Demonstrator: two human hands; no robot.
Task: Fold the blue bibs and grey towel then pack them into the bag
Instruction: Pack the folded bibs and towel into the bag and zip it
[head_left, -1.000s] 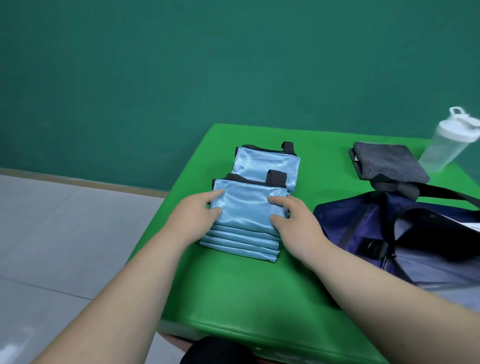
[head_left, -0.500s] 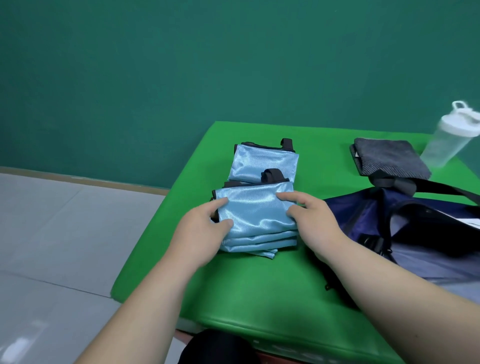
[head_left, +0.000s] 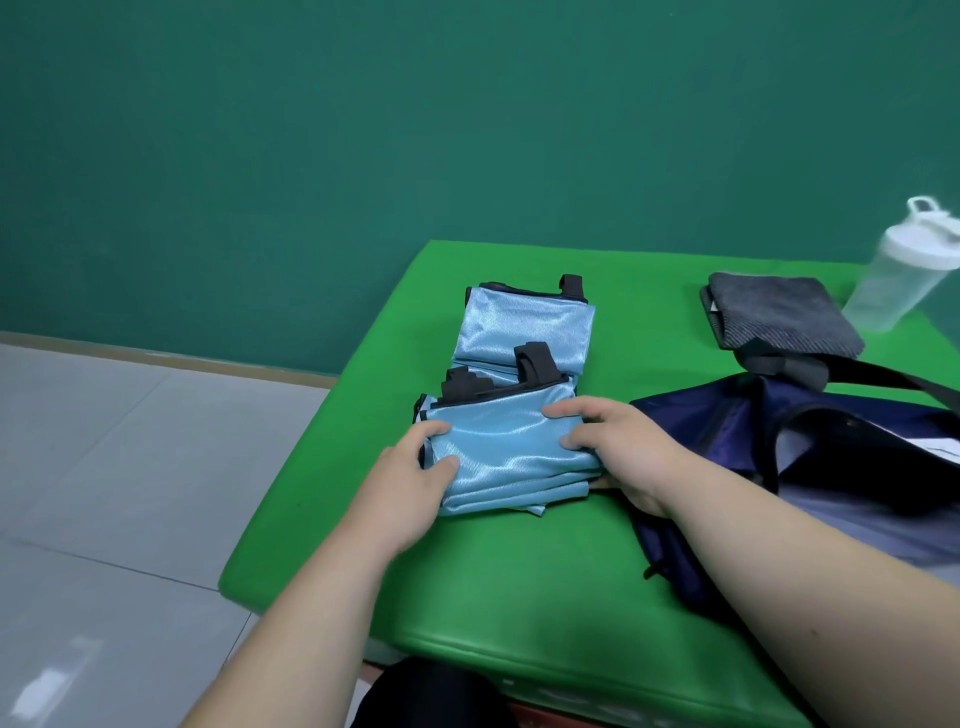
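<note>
Head view: the left hand (head_left: 410, 483) and right hand (head_left: 623, 452) each grasp an opposite side of the stack of folded shiny light-blue bibs (head_left: 509, 457) on the padded green worktop (head_left: 519, 597). The open navy fabric bag (head_left: 717, 415) lies just right of the stack; the folded grey towel (head_left: 779, 317) lies beyond the bag.

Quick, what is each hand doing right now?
Left hand: grips the left end of the folded blue bibs.
Right hand: grips their right end.
</note>
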